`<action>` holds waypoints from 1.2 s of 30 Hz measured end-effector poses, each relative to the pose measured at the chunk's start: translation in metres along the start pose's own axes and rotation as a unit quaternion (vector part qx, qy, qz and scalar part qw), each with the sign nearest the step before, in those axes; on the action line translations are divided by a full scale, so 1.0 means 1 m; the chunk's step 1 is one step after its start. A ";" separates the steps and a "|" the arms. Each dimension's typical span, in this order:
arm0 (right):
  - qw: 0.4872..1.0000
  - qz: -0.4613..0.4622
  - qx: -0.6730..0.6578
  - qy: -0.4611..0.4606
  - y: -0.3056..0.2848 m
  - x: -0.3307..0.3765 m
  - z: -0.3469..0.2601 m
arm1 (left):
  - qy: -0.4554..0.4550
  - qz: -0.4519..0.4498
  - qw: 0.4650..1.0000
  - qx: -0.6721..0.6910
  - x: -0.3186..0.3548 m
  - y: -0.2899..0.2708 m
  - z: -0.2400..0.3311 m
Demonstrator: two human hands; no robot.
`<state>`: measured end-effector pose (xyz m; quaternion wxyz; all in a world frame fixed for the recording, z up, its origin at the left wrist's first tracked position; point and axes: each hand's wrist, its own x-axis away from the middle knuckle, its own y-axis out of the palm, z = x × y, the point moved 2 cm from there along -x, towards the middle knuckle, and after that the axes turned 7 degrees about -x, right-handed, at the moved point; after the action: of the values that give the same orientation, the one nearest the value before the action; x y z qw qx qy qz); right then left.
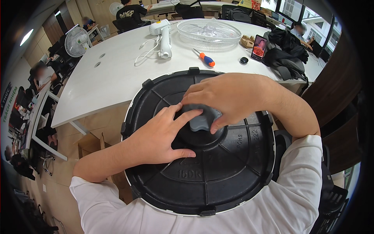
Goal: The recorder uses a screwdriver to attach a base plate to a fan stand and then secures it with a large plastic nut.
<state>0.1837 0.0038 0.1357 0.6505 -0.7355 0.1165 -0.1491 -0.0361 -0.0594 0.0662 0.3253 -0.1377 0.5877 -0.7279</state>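
Note:
A round black fan base (194,187) with a white rim lies underside up against my body, ribs and small rubber feet showing. At its centre is a grey lobed knob (200,124). My right hand (233,91) reaches over it from above, fingers curled round its far side and thumb on its near side. My left hand (157,136) rests on the base to the left of the knob. Its thumb is stretched apart, and its index fingertip reaches the knob. The knob's far part is partly hidden by my right hand.
On the white table (89,85) ahead are a white fan motor head (164,41) with its cord, a clear fan grille (210,31), a screwdriver (205,58), a small black cap (244,60), a propped phone (258,47) and dark bags (286,50). A cardboard box (91,144) stands below left.

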 end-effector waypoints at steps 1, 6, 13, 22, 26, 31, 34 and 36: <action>0.998 -0.001 -0.025 -0.052 0.001 -0.002 0.000 | 0.002 -0.011 1.000 0.020 -0.001 0.000 0.000; 0.978 -0.148 -0.020 0.146 -0.012 -0.012 -0.021 | -0.001 0.012 1.000 -0.008 0.004 0.004 -0.003; 0.999 0.001 -0.023 -0.025 -0.003 -0.003 -0.009 | 0.001 0.005 1.000 0.005 0.001 0.001 0.000; 0.998 -0.049 -0.010 0.025 -0.014 -0.012 -0.023 | 0.001 0.012 1.000 -0.004 0.004 0.004 -0.002; 0.997 -0.029 0.033 0.058 -0.004 -0.004 -0.014 | 0.000 0.013 1.000 -0.021 0.004 0.003 -0.002; 0.994 -0.088 0.006 0.059 -0.015 -0.013 -0.026 | -0.004 0.014 1.000 -0.006 0.005 0.005 -0.003; 0.988 -0.111 0.009 0.106 -0.011 -0.007 -0.020 | 0.000 0.012 1.000 -0.010 0.004 0.004 -0.002; 0.999 -0.042 -0.001 0.033 -0.006 -0.004 -0.013 | -0.004 0.003 1.000 0.001 0.003 0.002 -0.001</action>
<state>0.1750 -0.0060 0.1429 0.6388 -0.7350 0.1069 -0.2006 -0.0380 -0.0610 0.0639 0.3300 -0.1385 0.5864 -0.7267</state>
